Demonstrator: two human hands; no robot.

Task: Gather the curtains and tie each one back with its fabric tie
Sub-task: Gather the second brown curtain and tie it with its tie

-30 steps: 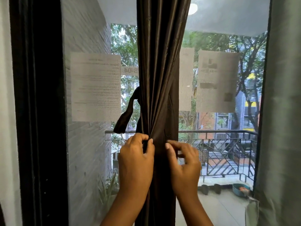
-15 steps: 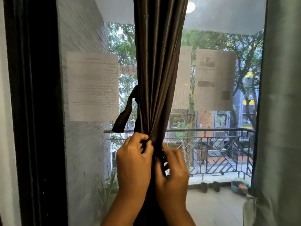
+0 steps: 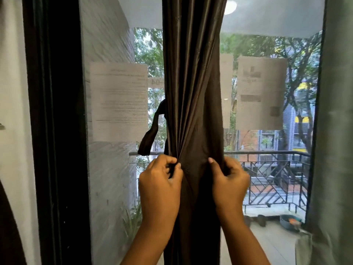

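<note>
A dark brown curtain [image 3: 191,83] hangs bunched in front of the window, straight ahead of me. My left hand [image 3: 160,186] pinches folds of its left edge at waist height. My right hand [image 3: 229,182] grips the curtain's right edge, fingers curled round the fabric. A dark fabric tie [image 3: 150,132] dangles loose from the curtain's left side, just above my left hand. A grey-green curtain [image 3: 336,131] hangs at the far right.
A black window frame [image 3: 57,131] stands at the left. Paper sheets [image 3: 118,104] are stuck on the glass on both sides of the brown curtain. Beyond the glass is a balcony with a metal railing [image 3: 271,155].
My right hand moved from the middle of the curtain out to its right edge and now grips it there. My left hand kept its pinch on the left folds.
</note>
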